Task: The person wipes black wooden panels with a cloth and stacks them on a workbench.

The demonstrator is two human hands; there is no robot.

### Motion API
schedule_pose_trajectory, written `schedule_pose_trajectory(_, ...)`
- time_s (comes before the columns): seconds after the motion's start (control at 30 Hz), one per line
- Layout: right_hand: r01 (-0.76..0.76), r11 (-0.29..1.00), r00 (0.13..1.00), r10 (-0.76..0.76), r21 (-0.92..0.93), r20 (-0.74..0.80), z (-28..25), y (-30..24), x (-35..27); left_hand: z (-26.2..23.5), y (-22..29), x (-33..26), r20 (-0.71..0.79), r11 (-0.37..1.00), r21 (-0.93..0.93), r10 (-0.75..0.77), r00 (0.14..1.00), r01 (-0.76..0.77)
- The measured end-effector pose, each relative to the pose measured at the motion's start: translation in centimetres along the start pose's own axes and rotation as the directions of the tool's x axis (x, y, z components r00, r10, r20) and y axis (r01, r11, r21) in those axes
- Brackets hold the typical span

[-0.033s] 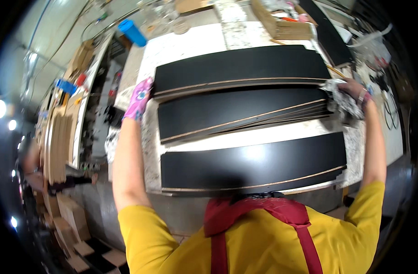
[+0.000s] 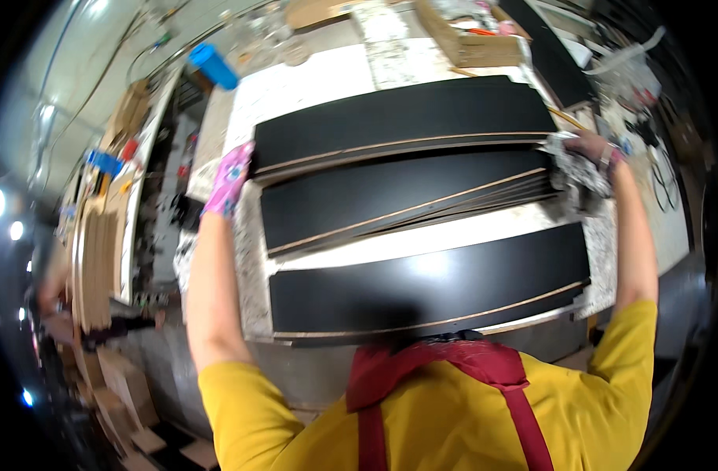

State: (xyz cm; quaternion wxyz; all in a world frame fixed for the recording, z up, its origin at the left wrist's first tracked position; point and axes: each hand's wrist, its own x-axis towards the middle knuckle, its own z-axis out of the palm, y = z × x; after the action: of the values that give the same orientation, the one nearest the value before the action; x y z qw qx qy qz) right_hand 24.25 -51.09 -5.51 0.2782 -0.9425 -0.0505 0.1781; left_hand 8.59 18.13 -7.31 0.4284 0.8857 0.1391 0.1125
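Three groups of long black boards with pale brown edge lines lie across the work table in front of me. My left hand [image 2: 234,174], in a pink patterned glove, is closed at the left end of the far black board [image 2: 406,118]; its fingertips are partly hidden. My right hand [image 2: 591,147], gloved too, grips a crumpled grey-and-white rag [image 2: 580,174] by the right ends of the far and middle boards. The middle black boards [image 2: 398,196] are fanned out towards the right. Nearest my body lies the front stack of black boards [image 2: 484,275].
A blue bottle [image 2: 214,66] stands at the far left of the white-topped table [image 2: 296,82]. An open cardboard box [image 2: 488,53] is at the back right, near another dark board [image 2: 543,51]. Brown panels [image 2: 98,267] stand at left, near a partly visible person.
The whole view has shifted slightly, so the table and boards sit a little further left. Both hands keep their places at the board ends.
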Motion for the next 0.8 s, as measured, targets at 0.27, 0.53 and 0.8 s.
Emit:
schedule_pose_trajectory(0.27, -0.022, 0.968, 0.994, -0.005, -0.249, -0.107, 3.0, -1.3, 1.2, 2.2, 3.0, -0.8, 0.126, 0.971, 0.235, -0.073, 0.989, 0.042)
schedule_pose_trajectory(0.53, 0.148, 0.726, 0.986, -0.056, 0.671, -0.157, 1.6, -0.2, -4.8, -0.2, 3.4, -1.7, 0.051, 0.87, -0.399, -0.292, 0.955, 0.288)
schedule_pose_trajectory(0.8, 0.246, 0.42, 0.967, -0.044, 0.874, -0.251, 3.3, 8.7, -14.1, 0.4, -0.6, -6.5, 0.223, 0.86, 0.114, 0.466, 0.856, -0.498)
